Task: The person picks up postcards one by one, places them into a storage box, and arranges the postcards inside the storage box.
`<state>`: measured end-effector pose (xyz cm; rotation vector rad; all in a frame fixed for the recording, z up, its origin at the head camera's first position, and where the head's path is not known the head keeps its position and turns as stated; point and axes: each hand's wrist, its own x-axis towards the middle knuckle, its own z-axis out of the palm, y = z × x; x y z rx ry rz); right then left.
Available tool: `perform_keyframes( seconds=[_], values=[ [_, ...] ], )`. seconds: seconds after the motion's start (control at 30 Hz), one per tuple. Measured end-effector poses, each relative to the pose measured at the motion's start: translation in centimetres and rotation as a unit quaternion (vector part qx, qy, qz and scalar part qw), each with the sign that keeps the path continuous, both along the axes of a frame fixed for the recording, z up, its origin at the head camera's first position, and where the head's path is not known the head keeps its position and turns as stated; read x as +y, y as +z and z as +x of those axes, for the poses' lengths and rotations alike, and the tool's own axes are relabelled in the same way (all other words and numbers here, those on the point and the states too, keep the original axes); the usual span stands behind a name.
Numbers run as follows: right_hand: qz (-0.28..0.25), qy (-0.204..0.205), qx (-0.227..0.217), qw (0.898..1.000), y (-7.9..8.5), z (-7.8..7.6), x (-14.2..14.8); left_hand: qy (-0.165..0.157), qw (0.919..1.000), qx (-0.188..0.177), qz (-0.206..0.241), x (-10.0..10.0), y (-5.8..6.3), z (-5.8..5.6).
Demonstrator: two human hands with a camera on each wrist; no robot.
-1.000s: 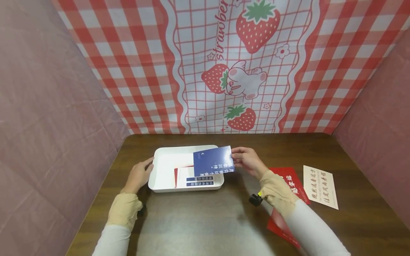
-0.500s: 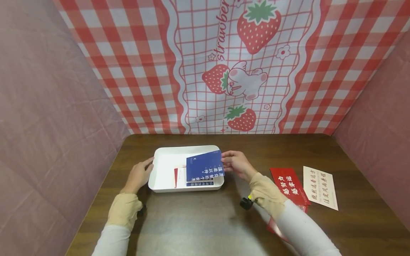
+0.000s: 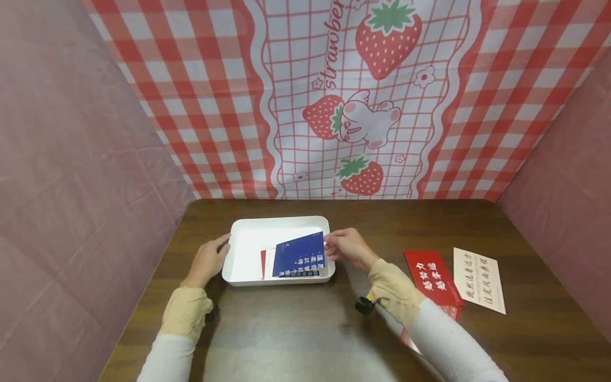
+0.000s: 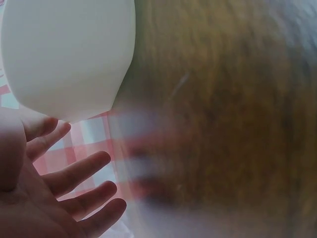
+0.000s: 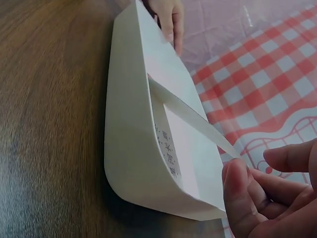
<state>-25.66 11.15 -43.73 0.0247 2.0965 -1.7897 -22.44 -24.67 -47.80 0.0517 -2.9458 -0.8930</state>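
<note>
A white tray [image 3: 248, 283] sits on the table with several cards inside. My right hand [image 3: 350, 248] pinches the right edge of a blue card [image 3: 300, 252] with white writing, which slants over the tray's right part. In the right wrist view the card [image 5: 198, 119] appears nearly edge-on, reaching up to the fingertips. Beneath it lie a card with dark printed strips and a white card [image 3: 270, 260] with a red edge [image 3: 263, 260], mostly covered. My left hand [image 3: 208, 260] touches the tray's left rim; in the left wrist view its fingers [image 4: 81, 173] are spread and fairly straight.
On the table [image 3: 281, 334] to the right lie a red card [image 3: 431, 276] with white writing and a cream card [image 3: 479, 278] with brown writing. Another red card is partly under the right forearm. A strawberry-print cloth [image 3: 367, 106] hangs behind, with pink cloth at both sides.
My right hand has carried the blue card left and down, further over the tray, covering more of the cards inside. The left hand stays at the tray's rim.
</note>
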Motion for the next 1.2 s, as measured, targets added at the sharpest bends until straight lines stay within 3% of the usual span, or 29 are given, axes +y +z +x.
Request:
perform_keyframes(
  seconds=[0.17, 0.47, 0.77, 1.07, 1.2],
  values=[
    [0.033, 0.016, 0.028, 0.999, -0.1, 0.0, 0.1, 0.000, 1.0000, -0.002, 0.001, 0.1, 0.1, 0.0],
    [0.036, 0.060, 0.035, 0.997, -0.2, 0.0, 0.3, 0.000, 1.0000, -0.003, -0.003, 0.0, 0.1, 0.0],
    [0.051, 0.065, 0.039, 0.996, 0.2, 0.0, 1.4, 0.005, 0.9999, -0.011, -0.001, 0.0, 0.1, 0.0],
    [0.093, 0.071, 0.071, 0.991, 0.7, -0.1, 3.1, 0.005, 0.9999, -0.014, -0.004, 0.0, 0.2, 0.0],
    [0.125, 0.093, 0.092, 0.984, 0.9, -0.1, 3.8, 0.008, 0.9998, -0.020, -0.005, 0.0, 0.1, -0.1]
  ],
)
